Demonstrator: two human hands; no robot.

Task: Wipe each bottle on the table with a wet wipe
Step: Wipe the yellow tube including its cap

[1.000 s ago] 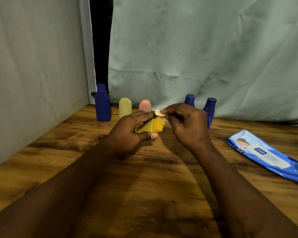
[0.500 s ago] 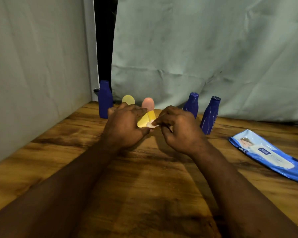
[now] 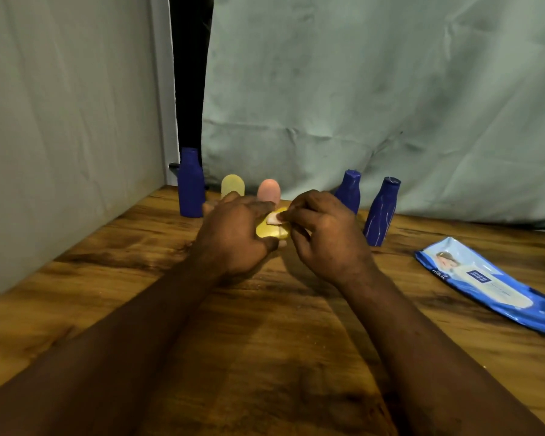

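My left hand (image 3: pixel 233 234) grips a small yellow bottle (image 3: pixel 272 229) above the wooden table (image 3: pixel 265 341), most of it hidden in my palm. My right hand (image 3: pixel 323 234) pinches a small folded white wipe (image 3: pixel 272 219) and presses it against the bottle's upper side. Behind my hands, along the back edge, stand a tall blue bottle (image 3: pixel 190 184), a pale yellow bottle (image 3: pixel 232 185), a pink bottle (image 3: pixel 268 189) and two more blue bottles (image 3: pixel 348 190) (image 3: pixel 382 212).
A blue wet-wipe pack (image 3: pixel 491 284) lies flat on the table's right side. A grey wall (image 3: pixel 60 136) closes the left side and a green cloth (image 3: pixel 375 89) hangs behind the bottles.
My hands dropped lower toward the table with the yellow bottle. The wipe slid from the bottle's end onto its side. The standing bottles and the pack stayed put.
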